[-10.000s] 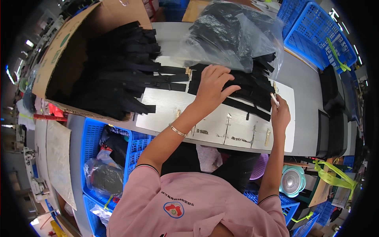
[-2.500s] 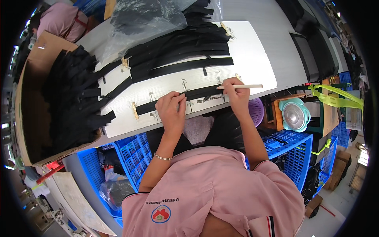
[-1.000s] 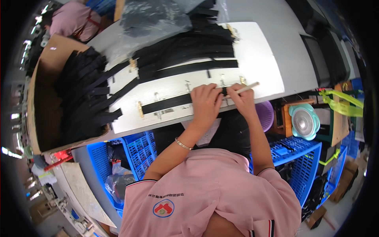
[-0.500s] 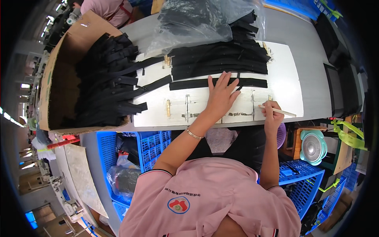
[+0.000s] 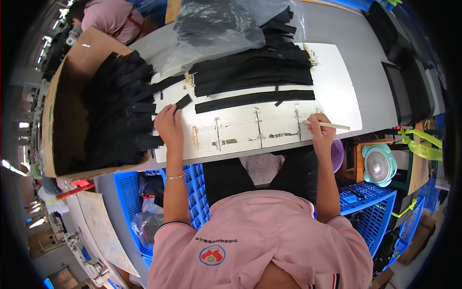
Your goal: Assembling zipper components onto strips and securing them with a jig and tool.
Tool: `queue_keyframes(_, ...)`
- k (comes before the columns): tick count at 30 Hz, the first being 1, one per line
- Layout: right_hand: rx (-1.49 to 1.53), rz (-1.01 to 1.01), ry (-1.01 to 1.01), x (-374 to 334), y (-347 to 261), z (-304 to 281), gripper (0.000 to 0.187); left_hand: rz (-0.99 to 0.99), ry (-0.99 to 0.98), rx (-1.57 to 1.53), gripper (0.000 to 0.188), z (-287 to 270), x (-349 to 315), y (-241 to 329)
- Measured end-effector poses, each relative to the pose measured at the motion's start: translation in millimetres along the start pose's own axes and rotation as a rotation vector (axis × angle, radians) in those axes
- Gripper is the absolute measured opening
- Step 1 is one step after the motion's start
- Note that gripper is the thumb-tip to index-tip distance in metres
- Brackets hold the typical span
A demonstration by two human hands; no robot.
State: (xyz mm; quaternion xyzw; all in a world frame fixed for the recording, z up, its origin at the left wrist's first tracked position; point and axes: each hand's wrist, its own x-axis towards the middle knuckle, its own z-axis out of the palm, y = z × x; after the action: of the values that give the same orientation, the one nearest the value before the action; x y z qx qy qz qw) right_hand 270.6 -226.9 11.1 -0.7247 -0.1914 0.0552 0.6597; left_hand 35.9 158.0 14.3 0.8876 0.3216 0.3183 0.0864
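Note:
My left hand (image 5: 169, 126) is beside the cardboard box, its fingers closed on the end of a black fabric strip (image 5: 183, 101); the rest of that strip runs toward the pile and is hard to trace. In my right hand (image 5: 321, 128) is a slim, pale pencil-like stick (image 5: 339, 126), held over the right part of the white board (image 5: 337, 96). A single black strip (image 5: 255, 100) lies across the board with small tabs sticking out. Just beyond it, several black strips (image 5: 252, 72) lie side by side in a flat stack.
A cardboard box (image 5: 67, 91) with a heap of black strips (image 5: 120, 103) spilling out stands at the left. Clear plastic bagging (image 5: 216, 33) covers black material at the back. Blue crates (image 5: 130, 192) and a small teal fan (image 5: 378, 165) are below the table edge. Another person (image 5: 110, 19) sits far left.
My left hand has left the single strip on the board and moved left to the pile, where it now grips a strip's end. My right hand still holds the stick. The whole view has shifted somewhat.

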Motion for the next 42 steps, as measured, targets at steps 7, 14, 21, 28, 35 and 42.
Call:
queue_keyframes(7, 0.032, -0.060, 0.028, 1, 1, 0, 0.012, -0.157, 0.010, -0.219, 0.015, -16, 4, 60)
queue_keyframes(14, -0.077, 0.012, -0.014, -5, -25, 10, 0.014, 0.291, -0.278, -0.466, 0.010, 18, -35, 165)
queue_keyframes(21, -0.668, -0.636, -0.167, -45, -27, 22, 0.037, 0.283, -0.288, -0.505, 0.018, 39, -51, 215)
queue_keyframes(28, -0.838, -0.505, 0.005, -42, -11, -13, 0.039, 0.243, -0.188, -0.341, 0.024, 23, -75, 181)
queue_keyframes(35, -0.898, -0.567, 0.066, -39, -1, -20, 0.035, 0.118, -0.245, -0.193, 0.036, -7, -98, 148)
queue_keyframes(42, -0.954, -0.574, 0.059, -39, -7, -18, 0.030, 0.005, -0.256, -0.003, 0.049, -30, -115, 111)
